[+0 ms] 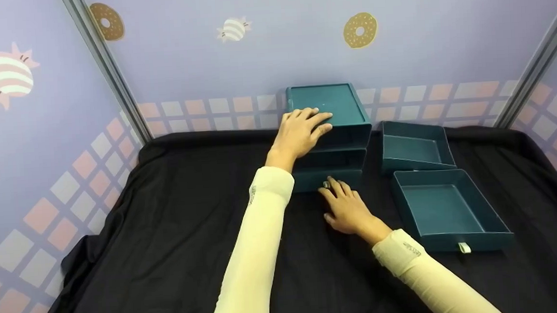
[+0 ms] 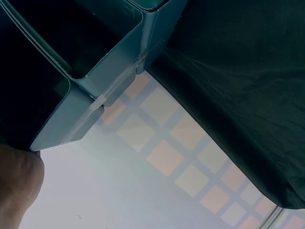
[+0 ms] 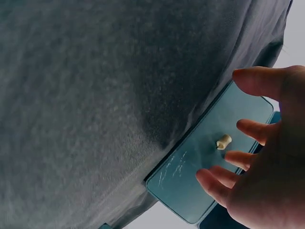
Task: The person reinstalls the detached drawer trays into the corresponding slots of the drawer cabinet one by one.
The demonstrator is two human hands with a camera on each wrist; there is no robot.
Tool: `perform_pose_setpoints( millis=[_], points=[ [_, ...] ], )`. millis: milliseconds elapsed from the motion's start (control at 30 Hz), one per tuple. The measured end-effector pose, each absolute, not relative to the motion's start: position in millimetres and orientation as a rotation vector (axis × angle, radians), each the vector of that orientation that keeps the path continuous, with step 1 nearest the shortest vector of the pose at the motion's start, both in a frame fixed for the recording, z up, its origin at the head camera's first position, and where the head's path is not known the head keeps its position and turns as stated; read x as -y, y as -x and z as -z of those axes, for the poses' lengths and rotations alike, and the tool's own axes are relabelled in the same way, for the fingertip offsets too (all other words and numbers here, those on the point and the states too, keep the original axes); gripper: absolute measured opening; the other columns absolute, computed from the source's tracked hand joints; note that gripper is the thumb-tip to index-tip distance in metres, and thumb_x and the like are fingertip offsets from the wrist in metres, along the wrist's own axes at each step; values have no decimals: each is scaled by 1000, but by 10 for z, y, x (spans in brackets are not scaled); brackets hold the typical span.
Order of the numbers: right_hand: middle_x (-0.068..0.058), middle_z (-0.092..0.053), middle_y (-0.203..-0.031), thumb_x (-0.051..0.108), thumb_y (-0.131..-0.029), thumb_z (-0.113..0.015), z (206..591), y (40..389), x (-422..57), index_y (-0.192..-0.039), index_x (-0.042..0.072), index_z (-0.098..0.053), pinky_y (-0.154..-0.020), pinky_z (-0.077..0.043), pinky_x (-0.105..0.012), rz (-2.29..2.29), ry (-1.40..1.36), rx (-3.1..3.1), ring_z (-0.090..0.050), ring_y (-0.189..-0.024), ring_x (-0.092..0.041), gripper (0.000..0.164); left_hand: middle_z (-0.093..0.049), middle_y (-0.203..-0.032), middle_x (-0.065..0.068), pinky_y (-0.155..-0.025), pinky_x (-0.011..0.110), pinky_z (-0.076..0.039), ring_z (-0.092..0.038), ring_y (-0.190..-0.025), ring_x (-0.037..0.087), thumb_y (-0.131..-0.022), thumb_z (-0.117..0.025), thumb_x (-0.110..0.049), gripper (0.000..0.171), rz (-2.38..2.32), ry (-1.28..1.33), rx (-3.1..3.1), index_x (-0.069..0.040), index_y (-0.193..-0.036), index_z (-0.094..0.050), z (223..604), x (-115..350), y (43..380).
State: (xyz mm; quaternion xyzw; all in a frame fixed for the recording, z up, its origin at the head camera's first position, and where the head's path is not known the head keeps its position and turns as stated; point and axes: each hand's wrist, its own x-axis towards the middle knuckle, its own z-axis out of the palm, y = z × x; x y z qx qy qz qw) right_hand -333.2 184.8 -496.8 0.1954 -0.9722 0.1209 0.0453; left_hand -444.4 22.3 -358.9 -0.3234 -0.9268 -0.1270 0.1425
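A dark teal drawer unit (image 1: 326,105) stands against the back wall, with its upper two slots showing as dark openings. My left hand (image 1: 299,133) rests on its top near the front edge, fingers extended; in the left wrist view, part of that hand (image 2: 19,179) shows at the unit's edge. At the bottom sits a drawer (image 1: 304,181) with a small pale pull tab (image 3: 223,141). My right hand (image 1: 347,210) is at this drawer front. In the right wrist view its fingers are spread and loosely bent around the tab, without pinching it.
Two teal drawers lie to the right of the unit: a rear one (image 1: 416,149) and a nearer one (image 1: 443,209) with a pale tab at its front. Black cloth (image 1: 169,260) covers the table. Patterned walls (image 1: 234,67) stand behind and at both sides.
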Motion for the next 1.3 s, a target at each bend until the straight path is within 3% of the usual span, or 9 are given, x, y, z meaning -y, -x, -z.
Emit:
perform_pose_setpoints(
  millis=[333, 567, 867, 1033, 1300],
  points=[
    [-31, -33, -165, 21, -95, -79, 4791, 3148, -1963, -152, 0, -51, -116, -32, -68, -397, -685, 2861, -38, -148, -49, 67, -44, -167, 1, -126, 47, -28, -39, -153, 26, -112, -31, -60, 56, 361, 919, 2687, -38, -161, -47, 3585, -254, 4441],
    [-28, -46, -156, 24, -89, -86, 4708, 2920, -2188, -146, 5, -58, -109, -38, -66, -258, -911, 2688, -49, -139, -45, 66, -42, -168, 0, -126, 47, -26, -37, -154, 26, -113, -30, -59, 54, 346, 926, 2706, -40, -162, -45, 3589, -271, 4440],
    [-17, -41, -163, 33, -91, -84, 4515, 2765, -2478, -153, 12, -53, -113, -37, -63, -351, -1141, 2777, -47, -143, -40, 73, -40, -169, -2, -127, 47, -25, -36, -155, 26, -115, -27, -56, 51, 367, 902, 2728, -44, -162, -44, 3590, -273, 4440],
    [-17, -50, -153, 27, -89, -85, 4455, 2699, -2675, -150, 13, -57, -107, -41, -62, -374, -1118, 2766, -54, -133, -39, 69, -38, -170, -1, -128, 47, -23, -34, -156, 27, -116, -21, -54, 53, 390, 923, 2729, -42, -163, -43, 3583, -318, 4434],
    [-8, -59, -137, 24, -96, -79, 4444, 2596, -2892, -150, 18, -60, -100, -46, -56, -311, -1057, 2788, -61, -122, -30, 57, -41, -169, 0, -126, 49, -27, -37, -154, 27, -116, -25, -52, 51, 374, 906, 2704, -41, -161, -45, 3581, -275, 4436]
  ],
)
